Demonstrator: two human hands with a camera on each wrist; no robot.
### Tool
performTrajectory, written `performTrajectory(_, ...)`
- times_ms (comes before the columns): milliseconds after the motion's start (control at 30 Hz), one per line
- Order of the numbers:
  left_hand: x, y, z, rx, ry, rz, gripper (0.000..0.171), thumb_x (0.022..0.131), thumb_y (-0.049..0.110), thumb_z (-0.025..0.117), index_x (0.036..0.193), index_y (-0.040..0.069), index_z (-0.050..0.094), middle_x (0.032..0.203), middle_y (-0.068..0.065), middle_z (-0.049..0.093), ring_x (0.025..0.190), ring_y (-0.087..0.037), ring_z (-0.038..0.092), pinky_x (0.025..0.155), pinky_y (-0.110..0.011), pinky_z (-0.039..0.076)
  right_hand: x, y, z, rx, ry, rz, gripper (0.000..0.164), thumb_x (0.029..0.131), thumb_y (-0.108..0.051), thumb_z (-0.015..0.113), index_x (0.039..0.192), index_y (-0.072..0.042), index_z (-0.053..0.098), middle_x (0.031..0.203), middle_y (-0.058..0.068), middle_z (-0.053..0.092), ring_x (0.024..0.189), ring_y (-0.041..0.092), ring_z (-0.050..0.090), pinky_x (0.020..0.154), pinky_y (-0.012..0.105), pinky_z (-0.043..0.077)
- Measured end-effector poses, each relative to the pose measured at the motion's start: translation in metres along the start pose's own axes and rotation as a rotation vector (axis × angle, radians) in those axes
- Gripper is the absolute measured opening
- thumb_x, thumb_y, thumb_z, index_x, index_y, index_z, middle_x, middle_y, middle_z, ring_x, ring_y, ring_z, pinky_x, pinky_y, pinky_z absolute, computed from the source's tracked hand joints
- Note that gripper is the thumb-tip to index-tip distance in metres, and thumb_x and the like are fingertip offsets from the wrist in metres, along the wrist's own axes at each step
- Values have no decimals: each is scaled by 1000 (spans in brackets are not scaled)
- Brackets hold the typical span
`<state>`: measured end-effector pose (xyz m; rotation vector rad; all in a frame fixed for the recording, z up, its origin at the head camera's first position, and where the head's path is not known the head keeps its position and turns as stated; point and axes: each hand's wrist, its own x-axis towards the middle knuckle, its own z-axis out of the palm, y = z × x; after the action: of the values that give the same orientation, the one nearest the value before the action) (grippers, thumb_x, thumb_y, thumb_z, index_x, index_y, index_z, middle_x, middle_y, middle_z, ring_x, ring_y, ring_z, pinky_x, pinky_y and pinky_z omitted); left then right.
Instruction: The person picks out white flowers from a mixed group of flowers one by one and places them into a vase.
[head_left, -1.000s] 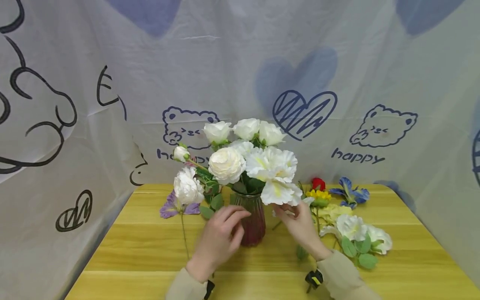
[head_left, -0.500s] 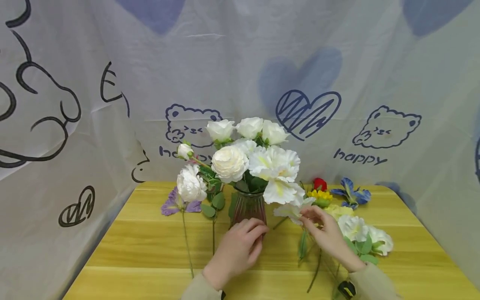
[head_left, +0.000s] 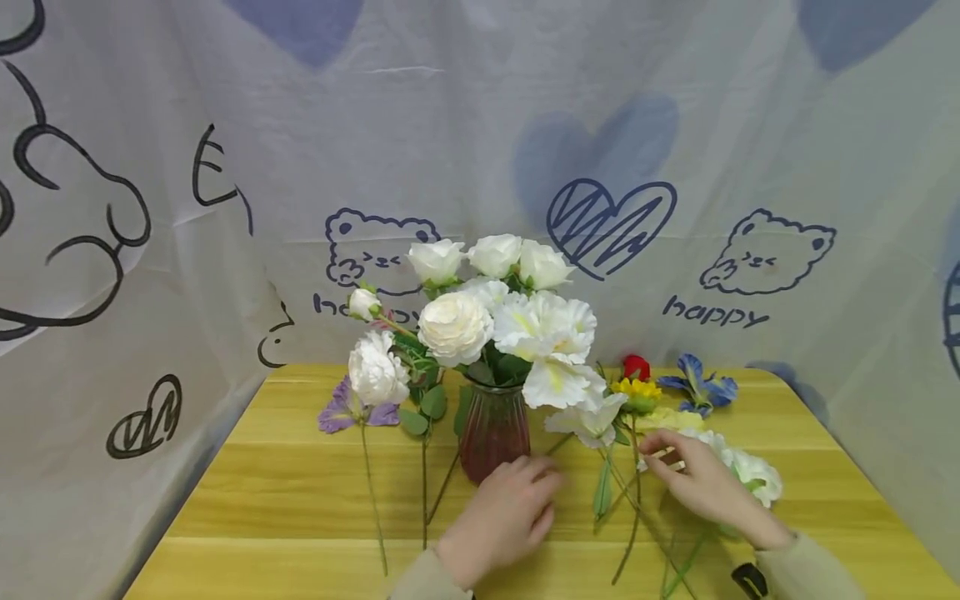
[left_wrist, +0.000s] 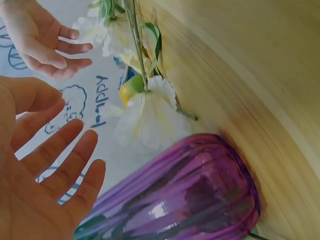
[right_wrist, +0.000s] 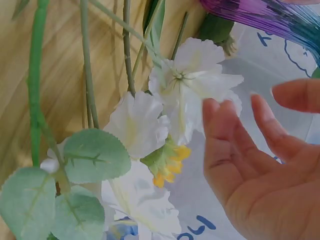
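A ribbed pink-purple glass vase (head_left: 491, 437) stands mid-table, filled with white artificial flowers: roses (head_left: 495, 256), a full ranunculus-like bloom (head_left: 455, 328) and a ruffled iris-like bloom (head_left: 546, 325). My left hand (head_left: 506, 512) is in front of the vase's base; in the left wrist view its fingers (left_wrist: 65, 165) spread loosely, holding nothing. Over the loose flowers at the right hovers my right hand (head_left: 701, 483), fingers slightly bent and nothing in them. In the right wrist view, white blooms (right_wrist: 192, 82) and a yellow sunflower (right_wrist: 167, 162) lie just beyond its fingertips.
On the right lie a red rose (head_left: 636, 368), a blue iris (head_left: 701, 385) and white flowers with long stems (head_left: 637, 533). A purple flower (head_left: 347, 410) lies left, under a drooping white peony (head_left: 377, 368). A printed cloth (head_left: 480, 125) hangs behind the table (head_left: 300, 500).
My right hand has moved right, away from the white bloom beside the vase. My left hand has come across to the right and nearer the front, off the vase's side.
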<state>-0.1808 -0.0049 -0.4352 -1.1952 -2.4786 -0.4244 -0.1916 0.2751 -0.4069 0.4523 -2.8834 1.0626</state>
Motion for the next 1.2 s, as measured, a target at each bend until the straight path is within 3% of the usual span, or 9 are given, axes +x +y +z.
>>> performTrajectory(167,1,6,3,21,-55,6,28,88,20,60,115,19,63,122,-1,58,107,-19,56,80,-33,51,3,-2,2,-26,-113,0,20,93,-13,57,111,-4,61,105,8,65,89,21,62,76,37,54)
performTrajectory(500,0,11,9,64,-103,15,26,88,25,61,114,22,62,125,1,57,110,-19,55,79,-32,50,17,0,19,-86,-168,-51,24,89,-10,58,111,-1,61,107,12,63,84,18,59,70,33,53)
performTrajectory(633,0,12,10,57,-137,13,27,89,26,61,116,23,62,127,1,56,112,-19,53,82,-33,50,22,3,25,-72,-211,-46,25,89,-8,56,111,3,60,94,9,62,63,9,52,54,25,48)
performTrajectory(800,0,13,10,38,-160,18,24,90,26,61,113,23,63,126,2,56,112,-19,54,82,-34,50,27,7,31,-57,-293,-12,25,92,-8,51,112,3,60,85,8,60,44,6,34,40,22,32)
performTrajectory(900,0,14,10,33,-165,18,23,90,25,60,113,23,63,126,3,56,112,-18,54,82,-34,50,30,9,34,-63,-313,18,22,92,-9,52,110,0,61,93,9,63,53,10,43,47,26,38)
performTrajectory(1033,0,13,9,20,-165,17,23,91,25,60,114,23,63,126,3,56,112,-18,54,81,-34,50,32,11,37,-104,-319,48,18,93,-15,56,106,-6,64,99,6,64,77,16,57,64,37,49)
performTrajectory(1200,0,12,8,-4,-168,20,23,91,23,60,113,23,64,125,2,56,111,-18,55,79,-34,50,33,12,40,-134,-323,79,15,92,-20,58,103,-11,65,95,-2,64,86,18,59,73,42,51)
